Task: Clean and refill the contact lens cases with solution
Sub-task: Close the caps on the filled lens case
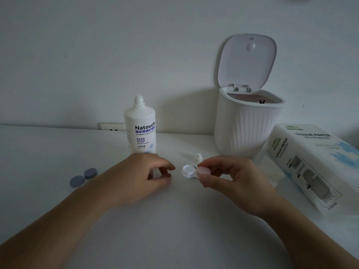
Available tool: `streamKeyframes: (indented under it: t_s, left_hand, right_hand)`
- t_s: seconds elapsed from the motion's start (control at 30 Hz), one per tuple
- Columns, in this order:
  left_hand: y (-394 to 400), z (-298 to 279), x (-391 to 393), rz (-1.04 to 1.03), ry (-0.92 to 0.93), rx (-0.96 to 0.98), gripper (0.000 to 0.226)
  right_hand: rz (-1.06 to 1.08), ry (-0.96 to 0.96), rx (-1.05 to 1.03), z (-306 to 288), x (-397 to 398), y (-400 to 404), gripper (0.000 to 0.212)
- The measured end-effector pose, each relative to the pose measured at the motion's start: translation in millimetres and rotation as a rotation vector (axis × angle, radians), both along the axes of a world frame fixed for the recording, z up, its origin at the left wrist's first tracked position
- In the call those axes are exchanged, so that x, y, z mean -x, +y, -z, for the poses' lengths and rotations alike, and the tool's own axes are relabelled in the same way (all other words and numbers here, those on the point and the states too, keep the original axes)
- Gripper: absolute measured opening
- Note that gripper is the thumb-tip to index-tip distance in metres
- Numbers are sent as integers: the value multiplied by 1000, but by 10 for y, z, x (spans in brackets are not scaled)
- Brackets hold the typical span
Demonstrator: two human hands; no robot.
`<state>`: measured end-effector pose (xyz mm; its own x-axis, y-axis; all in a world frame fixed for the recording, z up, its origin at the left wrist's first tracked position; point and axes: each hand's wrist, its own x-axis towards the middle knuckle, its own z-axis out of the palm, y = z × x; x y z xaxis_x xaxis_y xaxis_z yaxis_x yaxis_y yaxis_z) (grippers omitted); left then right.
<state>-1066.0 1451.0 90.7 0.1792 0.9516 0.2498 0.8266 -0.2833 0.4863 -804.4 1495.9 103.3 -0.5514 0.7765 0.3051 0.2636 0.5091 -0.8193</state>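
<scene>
A person's right hand (231,177) pinches a pale pink cap (203,170) between thumb and fingertips, holding it just above the right-hand well of a white contact lens case (188,171) that sits on the tabletop (174,220) between the two hands. The case's left well stands uncovered, apparently ready for wiping or filling. The left hand (143,175) rests on the tabletop just beside the case with its fingers curled; whether it holds anything cannot be told, though a faint pale shape shows under its fingertips. Directly beyond the left hand stands the solution bottle (140,126), upright and within easy reach for refilling, its small white cap (198,158) apparently set down just beyond the right hand. A second, grey lens case (83,177), still capped, waits to the left of the left hand. An open-lidded bin (246,121) and a tissue box (312,164), to the right of the right hand, seem placed for wiping and discarding.
</scene>
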Motion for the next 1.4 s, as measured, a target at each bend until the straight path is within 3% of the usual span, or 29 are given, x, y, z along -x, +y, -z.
streamKeyframes:
  t_s: [0.2,0.33,0.47,1.4]
  left_hand:
    - [-13,-40,-31,35,-289,-111,12]
    - [-26,-57,-91,40,-529,-136,26]
    - [-63,-57,-163,75,-624,-139,31]
    - [-138,-32,-214,61,-330,-126,30]
  right_hand:
    - [-8,-4,-11,1,-5,1,9]
    - [-23,-13,-14,1,3,-10,15]
    - [-37,-30,8,6,5,-10,11]
    - [-52,-78,18,52,39,-29,28]
